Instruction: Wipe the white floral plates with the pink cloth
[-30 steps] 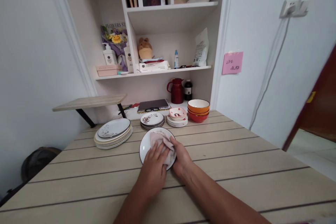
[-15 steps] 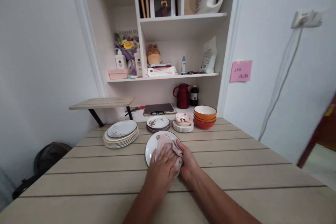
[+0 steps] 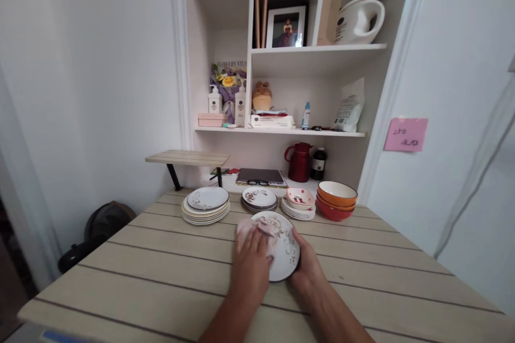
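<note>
A round white plate [image 3: 286, 252] with brown floral print and a dark rim is tilted a little above the tabletop. My right hand [image 3: 308, 267] grips its right edge, the thumb on the rim and the other fingers mostly hidden underneath. A pale pink cloth [image 3: 244, 226] lies bunched across the plate's left side and hangs over that edge. My left hand [image 3: 252, 254] presses the cloth against the plate, its fingers partly sunk in the folds.
Behind the plate stand large plates [image 3: 206, 215], dark-rimmed plates [image 3: 259, 198], small dishes [image 3: 298, 209] topped by a pink bowl [image 3: 301, 197], and orange and red bowls [image 3: 337, 201]. A raised wooden shelf [image 3: 187, 158] and a red jug [image 3: 300, 163] are farther back.
My left hand and the cloth have moved from the plate's middle and right to its left side, uncovering the printed flowers. My right hand now holds the right rim. The camera view has shifted.
</note>
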`<state>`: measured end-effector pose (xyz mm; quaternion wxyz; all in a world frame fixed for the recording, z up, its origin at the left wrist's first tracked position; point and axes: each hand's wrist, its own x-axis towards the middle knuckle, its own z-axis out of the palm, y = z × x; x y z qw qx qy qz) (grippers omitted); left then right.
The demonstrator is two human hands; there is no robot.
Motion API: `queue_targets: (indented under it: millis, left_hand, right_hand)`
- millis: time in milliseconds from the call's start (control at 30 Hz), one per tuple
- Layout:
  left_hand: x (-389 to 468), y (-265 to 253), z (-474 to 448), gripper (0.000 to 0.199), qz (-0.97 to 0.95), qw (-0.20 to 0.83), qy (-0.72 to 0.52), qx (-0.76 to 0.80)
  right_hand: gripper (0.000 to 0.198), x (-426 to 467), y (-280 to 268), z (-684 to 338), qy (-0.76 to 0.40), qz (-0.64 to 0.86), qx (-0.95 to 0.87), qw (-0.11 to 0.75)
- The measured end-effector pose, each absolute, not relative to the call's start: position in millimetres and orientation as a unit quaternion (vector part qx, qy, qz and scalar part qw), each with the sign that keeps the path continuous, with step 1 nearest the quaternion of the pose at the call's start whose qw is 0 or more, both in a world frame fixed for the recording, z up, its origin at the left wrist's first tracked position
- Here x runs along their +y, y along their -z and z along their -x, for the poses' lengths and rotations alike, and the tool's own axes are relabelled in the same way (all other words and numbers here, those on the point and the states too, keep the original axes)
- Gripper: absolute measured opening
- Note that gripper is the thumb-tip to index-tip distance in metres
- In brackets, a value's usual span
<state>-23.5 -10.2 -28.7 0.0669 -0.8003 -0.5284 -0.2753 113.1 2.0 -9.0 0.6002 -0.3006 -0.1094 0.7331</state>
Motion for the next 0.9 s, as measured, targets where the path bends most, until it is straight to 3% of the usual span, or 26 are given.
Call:
queue_targets:
  millis: [267,700,900]
  left_hand:
    - [-27.1,22.1,14.6,0.048,0.889,0.014,0.275,-0.367]
    - [-8.5,33.2,17.9,0.054,0.801,0.109,0.299,-0.507]
    - [-12.0,31.7,17.5,0.054,0.829,0.048,0.279,-0.483]
  right_hand:
    - [0.030,2.8,2.7,-125.6,-0.725,0.308,-0.108,0.607]
    - [0.035,-1.8,5.2,-104.9,-0.765,0.250,-0.133,0.579]
    - [0.030,5.0,3.5,-117.3,-0.733,0.279,-0.112,0.610]
